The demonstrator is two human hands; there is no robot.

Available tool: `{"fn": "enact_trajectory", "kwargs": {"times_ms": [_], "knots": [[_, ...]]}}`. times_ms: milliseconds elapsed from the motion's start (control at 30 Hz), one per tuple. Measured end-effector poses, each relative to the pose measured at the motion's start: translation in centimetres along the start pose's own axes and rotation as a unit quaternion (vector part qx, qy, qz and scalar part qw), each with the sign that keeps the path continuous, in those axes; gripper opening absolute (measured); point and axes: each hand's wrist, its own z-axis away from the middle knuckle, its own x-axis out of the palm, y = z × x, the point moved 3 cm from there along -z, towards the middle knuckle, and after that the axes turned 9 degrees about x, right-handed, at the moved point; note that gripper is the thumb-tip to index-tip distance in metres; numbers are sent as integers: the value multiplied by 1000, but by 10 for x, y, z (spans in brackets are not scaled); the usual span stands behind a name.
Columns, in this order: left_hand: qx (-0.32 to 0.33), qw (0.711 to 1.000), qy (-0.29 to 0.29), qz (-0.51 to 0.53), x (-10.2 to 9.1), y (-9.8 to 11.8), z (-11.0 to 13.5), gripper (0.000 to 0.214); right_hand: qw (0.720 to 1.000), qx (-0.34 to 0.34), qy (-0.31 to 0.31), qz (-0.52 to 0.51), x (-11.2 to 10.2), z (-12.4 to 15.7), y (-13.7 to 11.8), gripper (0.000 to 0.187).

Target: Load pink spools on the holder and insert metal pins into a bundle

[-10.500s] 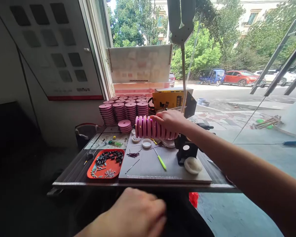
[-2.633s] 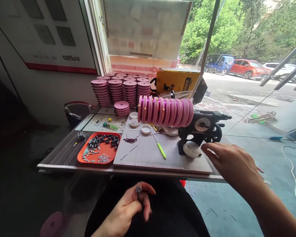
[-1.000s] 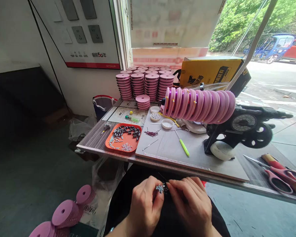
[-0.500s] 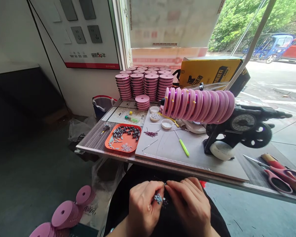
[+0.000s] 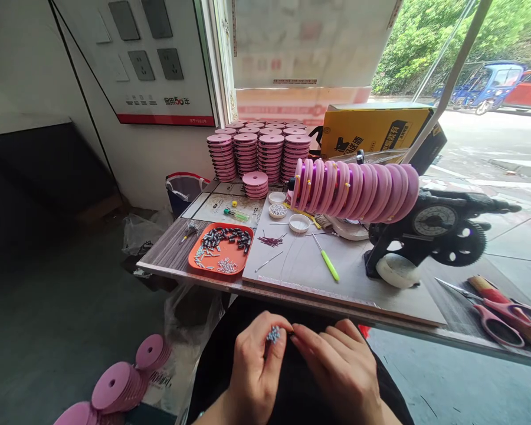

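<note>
Clamped in my left hand (image 5: 257, 366), a bluish cluster (image 5: 273, 335) sits left of my right hand (image 5: 340, 369), whose fingertips pinch a dark bit (image 5: 291, 333) (its long axis I cannot tell) between both hands, the orange tray (image 5: 229, 251) lying beyond.

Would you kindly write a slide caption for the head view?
Left hand holding a grey cluster, right hand alongside, over the lap.

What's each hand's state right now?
Left hand: closed, holding a bunch of small blue-grey pieces.
Right hand: closed in a pinch; what it holds, if anything, is too small to tell.
</note>
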Motion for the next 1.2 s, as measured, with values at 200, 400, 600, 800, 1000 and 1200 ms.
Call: {"fn": "enact_trajectory", "kwargs": {"times_ms": [200,400,600,800,1000,1200], "knots": [[-291,831,152,449,-15,-5,-20,28,998,-38,-43,6,2,-2,-9,17],[-274,855,210,387,-35,-18,-19,26,998,0,-44,-33,-1,-1,-6,14],[-344,867,19,360,0,-22,7,35,999,11,-28,-32,-1,-2,-7,7],[-355,867,38,348,3,-24,8,35,999,23,-33,-22,0,-3,-10,14],[-374,845,60,377,3,-29,11,30,998,46,-38,-17,2,-1,-9,14],[-410,779,54,472,4,-28,8,31,997,57,-53,-1,7,3,-7,17]]}}
